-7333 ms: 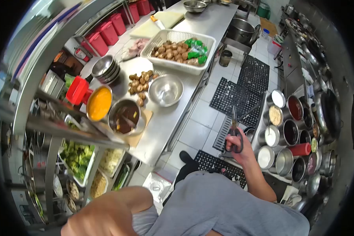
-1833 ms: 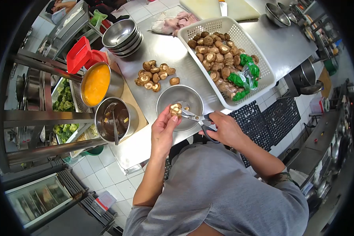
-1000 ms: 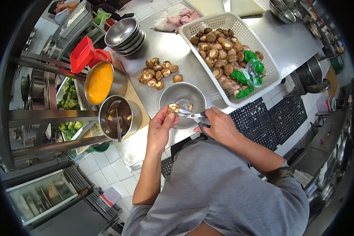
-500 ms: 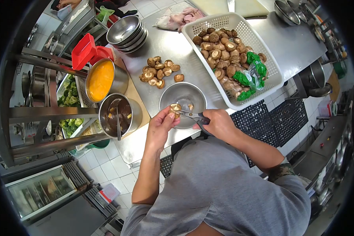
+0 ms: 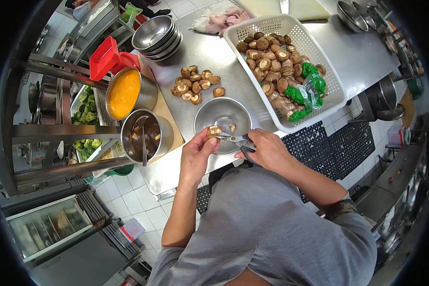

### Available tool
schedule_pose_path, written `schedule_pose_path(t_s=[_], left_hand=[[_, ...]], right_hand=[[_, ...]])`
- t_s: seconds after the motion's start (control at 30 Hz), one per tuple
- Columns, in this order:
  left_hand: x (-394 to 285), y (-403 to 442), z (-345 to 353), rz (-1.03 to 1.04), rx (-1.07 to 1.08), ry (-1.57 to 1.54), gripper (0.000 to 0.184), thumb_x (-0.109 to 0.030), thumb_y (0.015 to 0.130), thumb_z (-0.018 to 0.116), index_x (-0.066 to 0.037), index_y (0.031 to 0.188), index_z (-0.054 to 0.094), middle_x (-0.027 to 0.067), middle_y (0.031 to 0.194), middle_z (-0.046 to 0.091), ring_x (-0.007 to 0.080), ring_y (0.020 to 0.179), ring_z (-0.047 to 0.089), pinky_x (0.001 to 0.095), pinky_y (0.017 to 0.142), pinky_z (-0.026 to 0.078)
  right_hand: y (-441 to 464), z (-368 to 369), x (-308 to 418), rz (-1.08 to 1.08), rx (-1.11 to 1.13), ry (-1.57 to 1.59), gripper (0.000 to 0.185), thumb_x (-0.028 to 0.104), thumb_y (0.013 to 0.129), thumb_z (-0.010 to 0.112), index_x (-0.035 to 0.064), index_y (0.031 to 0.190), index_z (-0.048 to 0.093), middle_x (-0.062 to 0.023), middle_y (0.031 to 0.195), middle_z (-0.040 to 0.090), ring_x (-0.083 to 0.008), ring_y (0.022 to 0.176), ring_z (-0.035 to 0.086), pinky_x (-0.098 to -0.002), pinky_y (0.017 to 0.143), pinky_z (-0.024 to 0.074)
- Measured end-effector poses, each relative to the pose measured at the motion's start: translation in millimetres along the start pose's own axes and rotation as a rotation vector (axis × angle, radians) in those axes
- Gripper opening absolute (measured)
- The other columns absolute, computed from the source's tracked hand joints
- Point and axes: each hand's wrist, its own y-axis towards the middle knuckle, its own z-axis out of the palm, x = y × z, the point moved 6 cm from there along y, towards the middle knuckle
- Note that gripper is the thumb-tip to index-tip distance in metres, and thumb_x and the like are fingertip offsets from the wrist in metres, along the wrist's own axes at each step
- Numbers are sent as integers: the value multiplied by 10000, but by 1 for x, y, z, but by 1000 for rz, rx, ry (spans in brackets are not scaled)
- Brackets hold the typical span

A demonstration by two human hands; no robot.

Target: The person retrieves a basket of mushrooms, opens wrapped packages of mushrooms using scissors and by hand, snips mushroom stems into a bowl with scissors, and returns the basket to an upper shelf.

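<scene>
A mushroom is pinched in my left hand, its pale underside showing, over the near-left part of a steel bowl. My right hand grips dark-handled scissors, whose blades reach the mushroom. Inside the bowl lies a small pale piece. Beyond the bowl, to the left, several mushrooms are heaped on the steel table. More mushrooms and green-and-clear plastic fill a white perforated basket on the right.
Pots of orange liquid and dark sauce stand at the left, near stacked bowls and a red container. Pinkish raw meat and a cutting board are at the back. Metal shelf rails run along the left.
Since the earliest frame, my hands have come together over the bowl, and the left has taken hold of a mushroom. Over the last second, the scissors' blades have shifted slightly at the mushroom.
</scene>
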Motion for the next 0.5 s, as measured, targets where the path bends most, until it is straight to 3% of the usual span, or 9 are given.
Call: schedule_pose_path(t_s=[0.2, 0.3, 0.4, 0.5], left_hand=[[-2, 0, -1, 74, -23, 191, 448, -99, 965, 639, 68, 1367, 537, 85, 1109, 690, 134, 968, 654, 279, 893, 529], [-1, 2, -6, 57, -30, 127, 452, -90, 960, 640, 69, 1369, 530, 91, 1128, 683, 142, 985, 649, 283, 895, 525], [-2, 3, -14, 44, -41, 24, 465, -75, 957, 637, 63, 1383, 511, 96, 1165, 670, 144, 1023, 637, 288, 913, 519], [-6, 3, -25, 65, -38, -39, 480, -59, 954, 633, 56, 1397, 492, 100, 1195, 658, 142, 1053, 623, 289, 930, 513]], right_hand=[[3, 9, -7, -84, -45, -51, 558, 474, 719, 835, -35, 800, 623, -189, 784, 665, -393, 722, 655, -452, 657, 526], [4, 10, -9, 135, 207, 171, 528, 450, 762, 832, -36, 755, 626, -178, 729, 659, -363, 662, 648, -424, 612, 505], [-4, 35, -34, 490, 452, 840, 479, 398, 771, 854, -30, 845, 652, -140, 741, 656, -257, 612, 608, -354, 564, 460], [1, 17, -42, 272, 440, 391, 495, 418, 759, 863, -24, 854, 663, -118, 733, 650, -236, 648, 619, -373, 582, 461]])
